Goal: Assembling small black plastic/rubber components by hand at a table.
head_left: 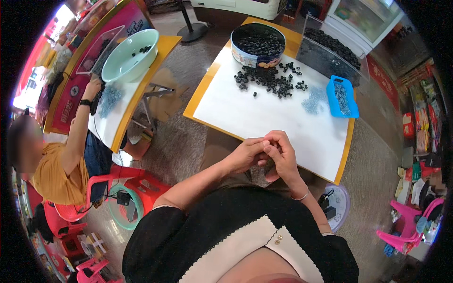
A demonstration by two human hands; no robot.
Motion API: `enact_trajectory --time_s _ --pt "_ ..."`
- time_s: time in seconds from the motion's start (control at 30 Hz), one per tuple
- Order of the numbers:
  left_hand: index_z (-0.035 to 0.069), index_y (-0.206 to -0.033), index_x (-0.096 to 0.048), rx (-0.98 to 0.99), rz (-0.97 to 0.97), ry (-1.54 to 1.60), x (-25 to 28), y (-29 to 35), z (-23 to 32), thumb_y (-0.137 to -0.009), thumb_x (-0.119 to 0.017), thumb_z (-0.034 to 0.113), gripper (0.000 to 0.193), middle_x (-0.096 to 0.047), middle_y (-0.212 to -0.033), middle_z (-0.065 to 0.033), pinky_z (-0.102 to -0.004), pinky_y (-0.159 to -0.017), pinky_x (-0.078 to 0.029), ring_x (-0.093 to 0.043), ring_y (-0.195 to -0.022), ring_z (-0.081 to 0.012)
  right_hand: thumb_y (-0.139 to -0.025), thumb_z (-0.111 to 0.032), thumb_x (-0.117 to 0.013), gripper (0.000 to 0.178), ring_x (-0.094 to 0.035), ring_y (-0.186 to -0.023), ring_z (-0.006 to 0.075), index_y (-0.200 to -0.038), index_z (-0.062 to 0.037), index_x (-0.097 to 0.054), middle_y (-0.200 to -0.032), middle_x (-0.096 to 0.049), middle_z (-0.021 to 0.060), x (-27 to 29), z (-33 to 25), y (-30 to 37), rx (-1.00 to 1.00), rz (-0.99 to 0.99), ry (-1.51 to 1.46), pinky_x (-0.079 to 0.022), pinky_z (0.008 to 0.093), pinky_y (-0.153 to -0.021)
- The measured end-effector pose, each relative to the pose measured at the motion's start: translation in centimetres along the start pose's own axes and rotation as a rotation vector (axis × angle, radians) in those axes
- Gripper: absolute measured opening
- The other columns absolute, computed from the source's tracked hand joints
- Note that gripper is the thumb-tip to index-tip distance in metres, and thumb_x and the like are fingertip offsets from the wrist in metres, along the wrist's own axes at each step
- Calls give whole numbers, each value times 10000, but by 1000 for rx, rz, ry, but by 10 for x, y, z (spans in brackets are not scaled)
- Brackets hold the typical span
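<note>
My left hand (251, 154) and my right hand (283, 159) meet just off the near edge of the white-topped table (226, 104). The fingers of both are bent and pressed together at the tips. Whatever lies between them is hidden or too small to make out. Beyond my hands, a loose heap of short black cylindrical pieces (271, 81) spreads over the tabletop. To its right lies a patch of tiny clear bluish pieces (314, 102), beside a blue plastic tray (352, 109) holding more of the same.
A round tin (245, 59) and a clear plastic bin (311, 59), both with black pieces, stand at the back. Leftward, a co-worker (66, 153) sits at another table with a pale green basin (118, 70). Below are a red stool (146, 188) and a lidded round tub (339, 207).
</note>
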State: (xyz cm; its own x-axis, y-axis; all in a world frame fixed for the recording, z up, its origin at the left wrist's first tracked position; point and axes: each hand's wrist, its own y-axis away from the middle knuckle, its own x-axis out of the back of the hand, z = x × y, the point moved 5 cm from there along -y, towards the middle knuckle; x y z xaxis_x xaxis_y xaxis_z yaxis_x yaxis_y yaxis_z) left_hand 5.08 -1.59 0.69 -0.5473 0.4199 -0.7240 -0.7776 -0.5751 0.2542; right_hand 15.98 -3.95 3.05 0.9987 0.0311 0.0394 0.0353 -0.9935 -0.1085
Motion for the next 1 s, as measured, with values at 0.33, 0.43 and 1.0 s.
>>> enact_trajectory --time_s 0.33,0.43,1.0 --pt "9 -1000 -590 -131 225 -151 28 4 36 -870 -565 275 297 -561 -794 -17 -218 -575 -409 -513 -672 -106 -792 -58 -618 363 -545 -962 202 -1142 -12 -532 -1147 -517 100 -9 -23 -18 168 38 254 -461 312 -849" --pt "15 -962 -594 -615 492 140 101 19 113 -930 -500 229 235 -552 -750 -27 -208 -541 -419 -499 -607 -86 -785 -50 -616 370 -556 -927 208 -1143 -12 -533 -1111 -534 104 -5 -53 -40 229 130 320 -468 308 -825" --pt "25 -962 -576 -737 790 -31 235 104 200 -901 -539 165 158 -577 -757 -41 -229 -548 -486 -530 -586 -121 -825 -52 -588 155 -565 -794 122 -965 10 -607 -918 -602 56 20 -16 -16 -1 14 361 -455 246 -735"
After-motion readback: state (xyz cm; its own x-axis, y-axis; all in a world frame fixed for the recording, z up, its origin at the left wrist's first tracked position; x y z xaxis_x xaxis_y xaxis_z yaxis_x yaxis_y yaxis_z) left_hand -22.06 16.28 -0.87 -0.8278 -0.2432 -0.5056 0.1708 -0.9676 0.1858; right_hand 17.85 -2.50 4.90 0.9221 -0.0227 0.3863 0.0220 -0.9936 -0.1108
